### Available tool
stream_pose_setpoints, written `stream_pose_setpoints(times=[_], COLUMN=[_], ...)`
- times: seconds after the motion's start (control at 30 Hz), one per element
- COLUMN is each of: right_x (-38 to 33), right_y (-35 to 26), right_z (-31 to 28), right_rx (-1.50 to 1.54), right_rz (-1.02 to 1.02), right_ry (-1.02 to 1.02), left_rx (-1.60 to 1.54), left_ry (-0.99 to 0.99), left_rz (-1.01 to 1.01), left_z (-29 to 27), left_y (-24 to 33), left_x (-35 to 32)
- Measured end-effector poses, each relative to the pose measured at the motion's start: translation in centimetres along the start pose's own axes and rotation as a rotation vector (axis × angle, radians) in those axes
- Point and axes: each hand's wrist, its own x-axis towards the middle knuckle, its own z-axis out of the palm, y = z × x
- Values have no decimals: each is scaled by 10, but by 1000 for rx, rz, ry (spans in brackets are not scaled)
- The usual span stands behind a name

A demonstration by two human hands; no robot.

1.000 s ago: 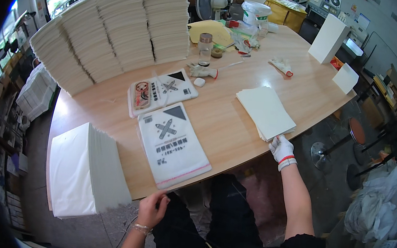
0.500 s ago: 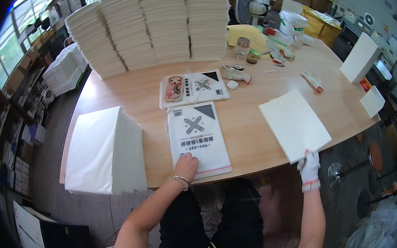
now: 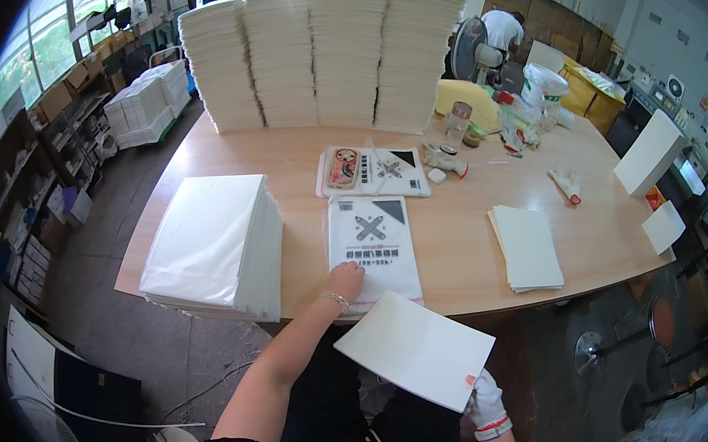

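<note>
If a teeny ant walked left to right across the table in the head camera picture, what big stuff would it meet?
Shiny-topped white stack, printed packet with the left hand on it, pile of white sheets, tall white block.

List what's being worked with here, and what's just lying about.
Likely in use:
white paper in the right hand
printed packet under the left hand
small paper pile

Apparently lying about:
lidded jar
loose glove
white bucket
fan
</note>
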Motion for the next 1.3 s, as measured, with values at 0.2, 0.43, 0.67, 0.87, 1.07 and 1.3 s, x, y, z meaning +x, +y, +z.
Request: stream_pose_setpoints(times=[0.2, 0.43, 0.67, 0.87, 1.07, 1.3], right_x=[1, -7, -28, -45, -13, 32], right_y=[11, 21, 19, 30, 64, 78], right_z=[8, 30, 39, 48, 80, 85], right_rx=[212, 280, 234, 179, 213, 57], right_rz=[175, 168, 156, 249, 225, 101], right_ry=[147, 144, 102, 160, 16, -201], left_rx=[-270, -1205, -1448, -1488, -1277, -1411], left_ry=[149, -178, 390, -113, -148, -402], left_rz=[-363, -552, -397, -396, -293, -196], left_z=[-54, -56, 5, 105, 122, 108], left_y=[9, 8, 92, 100, 123, 72], left_x=[-16, -18, -60, -76, -136, -112])
